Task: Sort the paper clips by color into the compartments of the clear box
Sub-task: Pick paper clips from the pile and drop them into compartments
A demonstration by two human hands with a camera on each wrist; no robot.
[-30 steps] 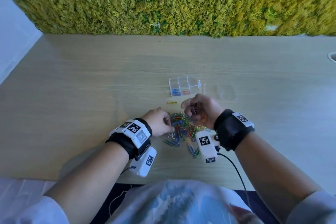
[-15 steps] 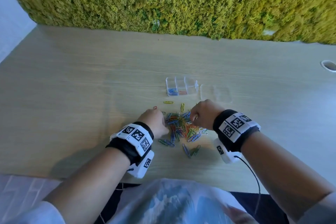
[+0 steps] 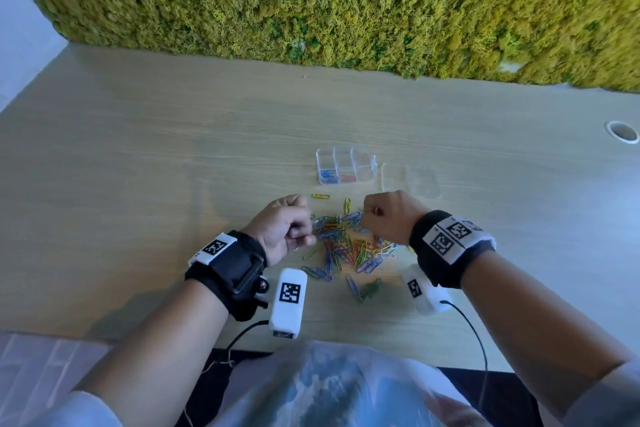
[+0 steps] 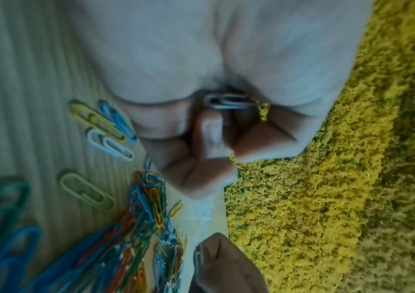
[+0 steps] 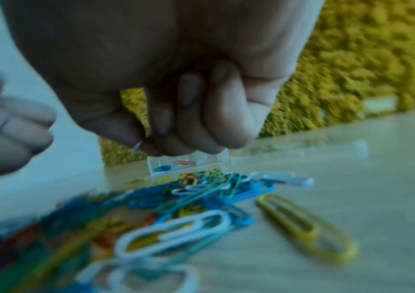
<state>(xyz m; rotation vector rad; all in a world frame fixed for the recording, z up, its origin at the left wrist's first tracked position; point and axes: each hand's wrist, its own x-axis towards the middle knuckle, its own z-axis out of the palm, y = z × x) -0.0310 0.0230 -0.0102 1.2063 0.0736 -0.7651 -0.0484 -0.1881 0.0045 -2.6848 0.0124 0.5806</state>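
A pile of mixed-colour paper clips [image 3: 346, 248] lies on the wooden table [image 3: 173, 166]. Behind it stands the clear box [image 3: 363, 168]; its left compartment holds blue clips [image 3: 328, 176] and the middle one red clips [image 3: 347, 178]. My left hand [image 3: 303, 234] sits at the pile's left edge, fingers curled round a white clip [image 4: 226, 102] in the palm. My right hand [image 3: 375, 213] hovers over the pile's far right corner, and its thumb and forefinger pinch a pale clip [image 5: 137, 147].
The box's clear lid [image 3: 412, 180] lies flat to the right of the box. Two yellow clips [image 3: 321, 196] lie apart between pile and box. A moss wall [image 3: 311, 0] backs the table. A cable hole [image 3: 622, 131] is at far right.
My left hand has rolled onto its side at the pile's left edge, fingers still curled. My right hand came down to the pile's far right corner and stays there.
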